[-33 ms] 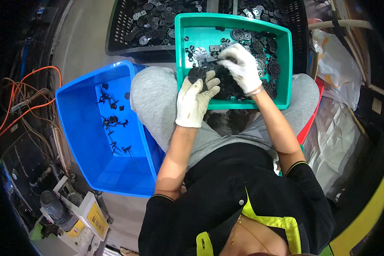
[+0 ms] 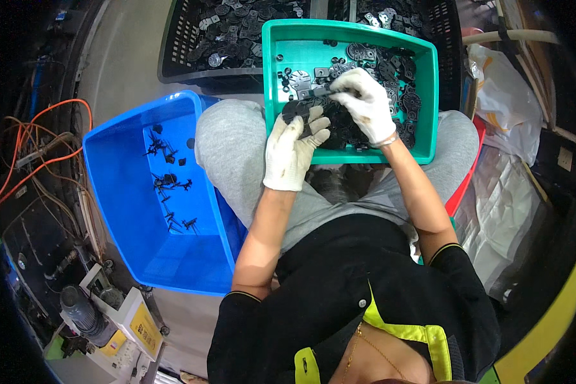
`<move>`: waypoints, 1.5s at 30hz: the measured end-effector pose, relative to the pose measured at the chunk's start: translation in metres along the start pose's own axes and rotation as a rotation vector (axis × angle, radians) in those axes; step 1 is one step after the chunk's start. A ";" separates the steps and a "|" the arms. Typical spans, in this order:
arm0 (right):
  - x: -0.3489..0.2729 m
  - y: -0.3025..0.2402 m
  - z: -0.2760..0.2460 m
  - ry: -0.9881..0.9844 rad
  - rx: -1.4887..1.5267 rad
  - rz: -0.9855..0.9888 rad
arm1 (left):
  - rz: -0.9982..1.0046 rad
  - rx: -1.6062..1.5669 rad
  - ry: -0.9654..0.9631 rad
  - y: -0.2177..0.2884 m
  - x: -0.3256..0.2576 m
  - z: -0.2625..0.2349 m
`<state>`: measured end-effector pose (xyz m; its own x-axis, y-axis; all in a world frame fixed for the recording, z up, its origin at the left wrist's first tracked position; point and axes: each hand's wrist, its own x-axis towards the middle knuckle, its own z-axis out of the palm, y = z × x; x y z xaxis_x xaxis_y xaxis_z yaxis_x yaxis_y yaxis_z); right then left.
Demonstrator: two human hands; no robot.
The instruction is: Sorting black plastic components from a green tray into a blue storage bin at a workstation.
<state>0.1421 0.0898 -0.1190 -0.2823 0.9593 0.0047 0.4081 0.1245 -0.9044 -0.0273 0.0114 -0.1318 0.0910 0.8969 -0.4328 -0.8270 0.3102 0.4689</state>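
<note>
A white work glove covers each hand. My left hand (image 2: 294,150) is closed round a black round plastic part (image 2: 294,111) at the near left of the green bin (image 2: 351,25). Over the bin's middle, my right hand (image 2: 366,105) pinches a slim dark grey piece (image 2: 319,93) that points left; its exact kind is unclear. The bin rests on my thighs and holds many loose parts: a pale slotted disc-shaped plate (image 2: 300,80), small black rings (image 2: 286,73), and a heap of dark plates (image 2: 408,99) at its right side.
On my left stands a blue bin (image 2: 118,246) with several thin black sprue-like pieces (image 2: 166,182). Beyond the green bin sit black crates (image 2: 214,78) full of dark parts. Orange cables (image 2: 51,105) and a motor (image 2: 80,310) are far left; plastic sheeting (image 2: 502,211) lies right.
My right hand has shifted slightly right and nearer, and the slim grey piece now shows more plainly. My left hand keeps its place with the black round part.
</note>
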 end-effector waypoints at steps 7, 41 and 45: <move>-0.022 -0.006 -0.006 0.001 0.095 -0.302 | -0.110 0.075 -0.018 0.005 -0.004 0.022; -0.044 -0.011 -0.001 0.097 0.475 0.385 | 0.018 0.093 -0.094 -0.011 0.004 0.010; -0.043 -0.017 -0.002 0.054 0.497 0.381 | 0.015 0.112 -0.107 -0.010 0.004 0.011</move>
<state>0.1490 0.0466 -0.1035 -0.1471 0.9263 -0.3470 0.0156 -0.3486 -0.9372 -0.0130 0.0157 -0.1300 0.1429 0.9283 -0.3434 -0.7623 0.3245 0.5600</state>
